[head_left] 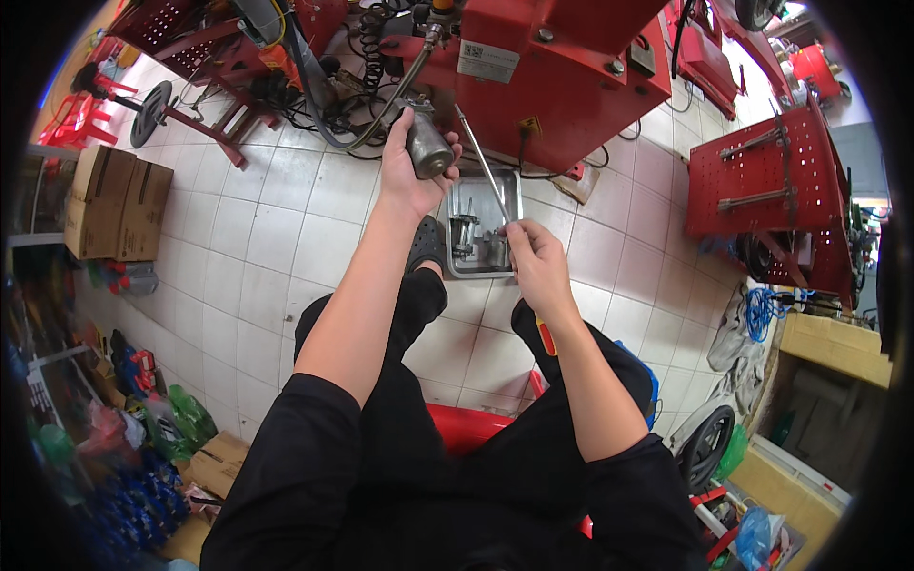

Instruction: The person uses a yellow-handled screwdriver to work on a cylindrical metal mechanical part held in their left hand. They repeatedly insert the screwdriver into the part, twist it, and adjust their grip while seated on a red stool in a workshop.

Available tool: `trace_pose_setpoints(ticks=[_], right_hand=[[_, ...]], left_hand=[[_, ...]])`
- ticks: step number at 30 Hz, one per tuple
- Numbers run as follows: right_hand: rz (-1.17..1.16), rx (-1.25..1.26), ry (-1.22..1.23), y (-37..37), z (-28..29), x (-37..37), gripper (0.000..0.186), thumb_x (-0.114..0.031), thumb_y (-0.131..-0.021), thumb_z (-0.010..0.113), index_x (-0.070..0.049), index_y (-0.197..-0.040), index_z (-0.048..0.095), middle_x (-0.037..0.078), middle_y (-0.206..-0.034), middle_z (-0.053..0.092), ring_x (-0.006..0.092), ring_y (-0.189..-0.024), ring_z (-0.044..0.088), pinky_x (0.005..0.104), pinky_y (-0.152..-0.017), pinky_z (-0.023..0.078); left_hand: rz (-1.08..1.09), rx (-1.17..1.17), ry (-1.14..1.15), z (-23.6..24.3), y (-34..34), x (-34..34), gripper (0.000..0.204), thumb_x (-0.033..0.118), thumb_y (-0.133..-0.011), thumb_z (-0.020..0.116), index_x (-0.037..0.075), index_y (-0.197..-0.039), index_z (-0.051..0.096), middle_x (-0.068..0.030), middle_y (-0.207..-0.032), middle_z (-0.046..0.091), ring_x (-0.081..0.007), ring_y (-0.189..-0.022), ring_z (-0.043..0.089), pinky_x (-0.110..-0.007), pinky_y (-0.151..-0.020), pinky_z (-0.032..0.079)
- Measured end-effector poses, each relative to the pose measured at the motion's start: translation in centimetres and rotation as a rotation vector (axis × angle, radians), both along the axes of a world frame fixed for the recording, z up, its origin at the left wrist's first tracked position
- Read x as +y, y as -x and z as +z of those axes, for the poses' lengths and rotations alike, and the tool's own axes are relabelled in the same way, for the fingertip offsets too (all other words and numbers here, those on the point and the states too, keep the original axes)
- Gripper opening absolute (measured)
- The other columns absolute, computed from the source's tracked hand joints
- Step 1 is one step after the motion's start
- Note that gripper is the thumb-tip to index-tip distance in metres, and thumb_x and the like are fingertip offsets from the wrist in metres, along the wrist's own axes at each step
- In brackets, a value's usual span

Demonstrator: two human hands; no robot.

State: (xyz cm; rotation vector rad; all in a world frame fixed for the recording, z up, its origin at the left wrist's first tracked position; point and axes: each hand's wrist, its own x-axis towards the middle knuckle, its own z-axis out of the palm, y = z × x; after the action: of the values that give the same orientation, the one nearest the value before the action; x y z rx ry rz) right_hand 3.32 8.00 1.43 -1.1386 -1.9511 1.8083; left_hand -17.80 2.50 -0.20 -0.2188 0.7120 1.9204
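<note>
My left hand (pixel 407 176) is wrapped round a grey metal cylinder (pixel 428 150) that looks like a small motor body, its rounded end toward me. In my right hand (pixel 539 257) is a long screwdriver (pixel 486 169), gripped by its shaft. The tip points up and away, beside the cylinder but apart from it. Its red and yellow handle shows below my right hand, against the wrist. Between and beyond my hands a shallow metal tray (pixel 515 198) rests on the tiled floor, with several metal parts (pixel 464 231) in it. My right hand hovers over the tray's right edge.
A large red machine (pixel 562 86) stands just beyond the tray, with hoses and a coiled cable (pixel 369 43) at its left. Cardboard boxes (pixel 119 205) sit at far left. A red perforated stand (pixel 762 181) is on the right. My shoe (pixel 426 243) is beside the tray.
</note>
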Motion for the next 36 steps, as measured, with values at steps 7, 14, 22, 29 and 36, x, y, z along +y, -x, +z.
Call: trace_pose_setpoints(ticks=[7, 14, 22, 29, 36], right_hand=[[0.025, 0.012, 0.122, -0.2, 0.7, 0.0, 0.031, -0.026, -0.096, 0.049, 0.003, -0.093, 0.06, 0.001, -0.058, 0.048, 0.0073, -0.051, 0.043, 0.0252, -0.047, 0.035], [0.092, -0.032, 0.205, 0.1, 2.3, -0.1, 0.032, -0.027, -0.096, 0.046, 0.002, -0.09, 0.058, 0.003, -0.054, 0.049, 0.0093, -0.04, 0.044, 0.0257, -0.04, 0.036], [0.118, -0.045, 0.193, 0.2, 2.5, 0.1, 0.034, -0.027, -0.096, 0.046, 0.003, -0.087, 0.059, 0.001, -0.05, 0.047, 0.0088, -0.039, 0.043, 0.0256, -0.04, 0.035], [0.107, 0.001, 0.221, 0.2, 3.1, 0.1, 0.031, -0.026, -0.097, 0.045, 0.0, -0.086, 0.057, -0.001, -0.047, 0.044, 0.0064, -0.035, 0.037, 0.0216, -0.035, 0.03], [0.11, -0.012, 0.251, 0.0, 3.6, 0.2, 0.032, -0.026, -0.096, 0.046, 0.001, -0.084, 0.057, 0.0, -0.05, 0.045, 0.0072, -0.041, 0.04, 0.0237, -0.04, 0.032]], left_hand=[[0.096, 0.025, 0.134, -0.6, -0.6, 1.0, 0.05, 0.053, -0.086, 0.055, 0.007, -0.106, 0.051, -0.0058, -0.092, 0.06, -0.019, -0.081, 0.059, -0.031, -0.063, 0.039], [0.021, -0.21, 0.158, -0.2, -0.8, 0.4, 0.058, 0.06, -0.087, 0.044, 0.005, -0.101, 0.055, -0.0075, -0.088, 0.059, -0.018, -0.074, 0.055, -0.03, -0.06, 0.036], [-0.041, -0.318, 0.138, -0.8, -0.9, 0.3, 0.06, 0.063, -0.085, 0.044, 0.005, -0.093, 0.057, -0.0076, -0.084, 0.06, -0.0184, -0.072, 0.054, -0.03, -0.057, 0.034], [-0.08, -0.229, 0.189, -0.2, -1.5, 0.7, 0.056, 0.063, -0.083, 0.047, 0.007, -0.091, 0.056, -0.006, -0.082, 0.06, -0.0186, -0.07, 0.054, -0.03, -0.055, 0.033], [-0.147, 0.034, 0.232, -0.8, -2.0, 1.0, 0.055, 0.062, -0.086, 0.043, 0.009, -0.09, 0.058, -0.0057, -0.077, 0.059, -0.018, -0.065, 0.051, -0.03, -0.054, 0.033]])
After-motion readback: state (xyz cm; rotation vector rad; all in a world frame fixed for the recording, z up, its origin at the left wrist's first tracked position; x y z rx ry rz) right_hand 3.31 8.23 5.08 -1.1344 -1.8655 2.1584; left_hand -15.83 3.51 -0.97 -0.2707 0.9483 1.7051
